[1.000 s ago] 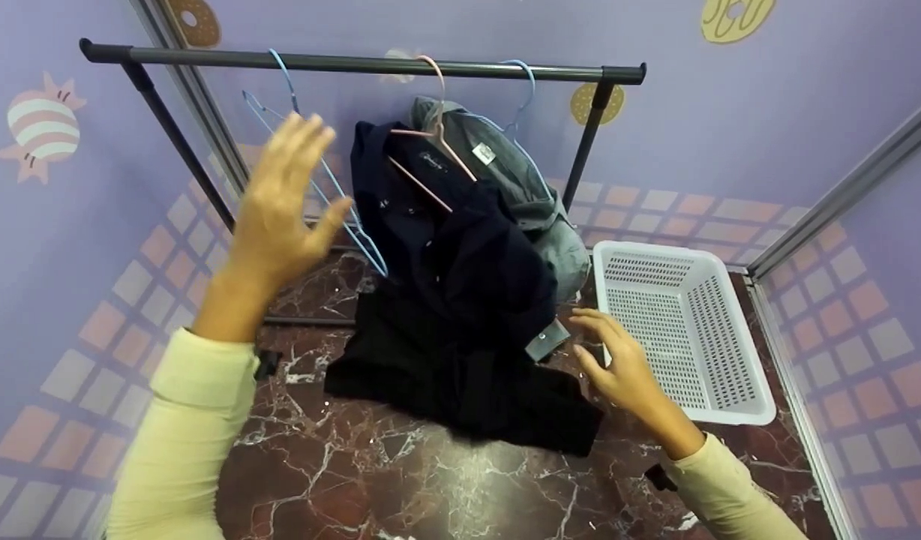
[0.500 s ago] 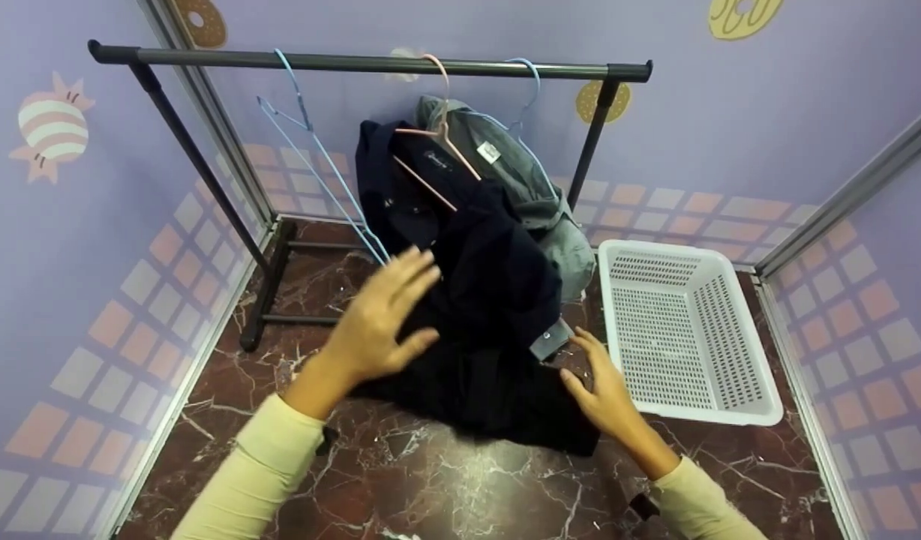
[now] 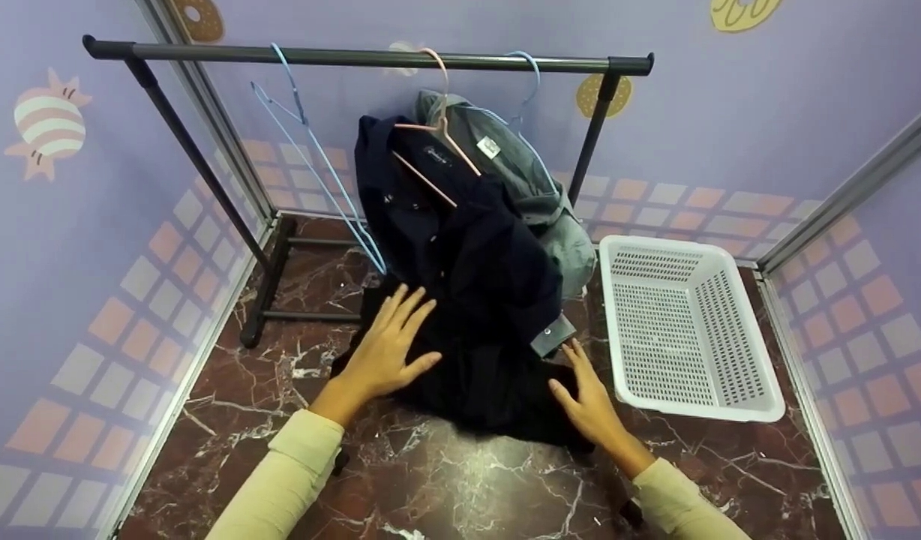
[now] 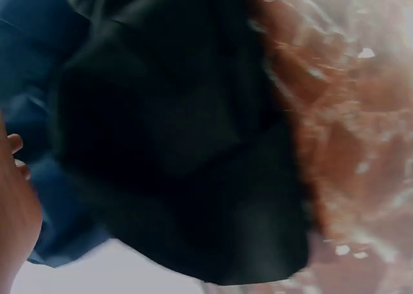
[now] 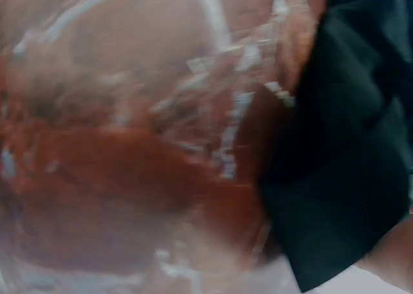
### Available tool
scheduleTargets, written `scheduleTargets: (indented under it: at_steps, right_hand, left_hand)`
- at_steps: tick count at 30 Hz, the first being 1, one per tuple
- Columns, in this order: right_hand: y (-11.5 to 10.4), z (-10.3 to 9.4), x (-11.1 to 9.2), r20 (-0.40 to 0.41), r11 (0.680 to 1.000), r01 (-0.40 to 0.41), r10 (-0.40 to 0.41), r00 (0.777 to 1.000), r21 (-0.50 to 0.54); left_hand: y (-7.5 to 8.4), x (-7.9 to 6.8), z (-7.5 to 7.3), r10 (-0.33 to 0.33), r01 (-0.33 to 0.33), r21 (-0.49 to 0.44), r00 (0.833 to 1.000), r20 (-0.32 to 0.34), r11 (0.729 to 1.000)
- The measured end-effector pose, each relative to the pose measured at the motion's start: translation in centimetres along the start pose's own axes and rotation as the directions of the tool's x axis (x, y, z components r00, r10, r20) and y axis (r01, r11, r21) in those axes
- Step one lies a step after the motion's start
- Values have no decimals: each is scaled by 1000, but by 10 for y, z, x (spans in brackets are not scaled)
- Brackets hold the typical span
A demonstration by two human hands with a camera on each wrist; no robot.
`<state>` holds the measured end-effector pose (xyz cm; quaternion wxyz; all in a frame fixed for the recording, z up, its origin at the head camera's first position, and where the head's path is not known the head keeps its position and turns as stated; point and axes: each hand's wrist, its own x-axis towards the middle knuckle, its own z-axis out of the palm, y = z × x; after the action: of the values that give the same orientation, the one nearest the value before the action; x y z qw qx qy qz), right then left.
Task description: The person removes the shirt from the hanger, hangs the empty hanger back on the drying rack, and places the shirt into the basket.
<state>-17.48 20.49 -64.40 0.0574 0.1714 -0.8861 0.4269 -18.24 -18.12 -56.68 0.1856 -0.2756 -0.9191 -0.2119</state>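
At the left, the blue hanger (image 3: 303,118) hangs bare on the dark rack (image 3: 355,55). One second ago my left hand (image 3: 389,356) was raised in front of it; now this hand is lower, over the left part of the black garment (image 3: 475,390). Its fingers are straight and a little spread, holding nothing. The black garment lies on the marbled surface, between my two hands, in the same place as before. Above it, the navy shirt (image 3: 498,255) hangs on the pink hanger (image 3: 442,126), and behind to the right the grey shirt (image 3: 565,247) is on another blue hanger (image 3: 537,75). My right hand (image 3: 592,405) has moved somewhat left, to the right end of the black garment; it is relaxed and grips nothing. Whether either hand touches the cloth, I cannot tell. Farthest right, the white basket (image 3: 700,411) shows its bottom with many small holes.
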Motion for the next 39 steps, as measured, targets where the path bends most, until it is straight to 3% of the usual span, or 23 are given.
scheduleTargets:
  at_steps: [3, 5, 10, 13, 18, 21, 26, 32, 39]
  right_hand:
    - [9, 8, -1, -16, 1000, 17, -17, 1000, 20]
    - [14, 13, -2, -22, 998, 39, -38, 999, 42]
    - [21, 22, -6, -8, 992, 98, -98, 995, 83]
    - [23, 25, -7, 12, 985, 123, -126, 992, 123]
    - [24, 28, -8, -10, 963, 179, -181, 983, 202]
    - [23, 29, -7, -30, 958, 186, -184, 983, 219]
    - [14, 30, -8, -78, 965, 132, -117, 990, 228]
    - [-20, 19, -9, -90, 965, 76, -55, 994, 252]
    - [-42, 23, -8, -72, 943, 30, -7, 997, 330]
  left_hand:
    - [-14, -7, 13, -123, 121, 27, 991, 53, 992]
    - [-21, -12, 22, -208, 204, 53, 975, 75, 977]
    - [-34, -21, 42, -399, 395, 58, 906, 138, 917]
    - [-39, -22, 53, -456, 463, -8, 876, 159, 886]
    - [-44, -21, 68, -482, 509, -135, 855, 189, 850]
    - [-44, -20, 72, -490, 517, -171, 853, 179, 839]
    - [-41, -20, 74, -477, 501, -207, 865, 156, 840]
    - [-30, -22, 80, -466, 485, -282, 874, 136, 827]
    - [0, -20, 91, -496, 479, -421, 865, 76, 770]
